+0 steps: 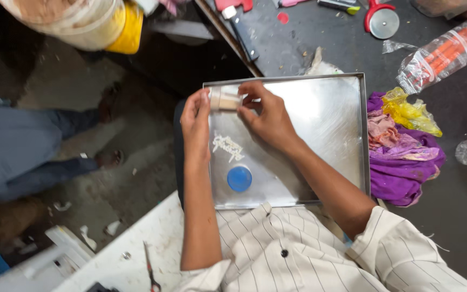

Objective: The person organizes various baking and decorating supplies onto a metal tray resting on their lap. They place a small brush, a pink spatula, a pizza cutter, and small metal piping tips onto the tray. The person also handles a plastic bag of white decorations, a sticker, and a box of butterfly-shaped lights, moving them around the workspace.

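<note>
Steel tray [347, 108] – shallow, raised rim, near edge at the person's chest.
Left hand [195, 121] & right hand [266, 116] – both pinch a small pale jar [224, 100] over tray's far-left corner.
Blue lid [239, 178] – flat on tray, nr front edge.
White cut-out [228, 147] – between lid & hands.
Tray's right half bare.
Purple cloth [404, 162] – touches right rim.

Tray [347, 108]: lying on the table [298, 48].
Disc [239, 178]: sitting in the tray, near its front edge.
Cloth heap [401, 157]: lying right of the tray.
Roller cutter [382, 20]: lying behind the tray.
</note>
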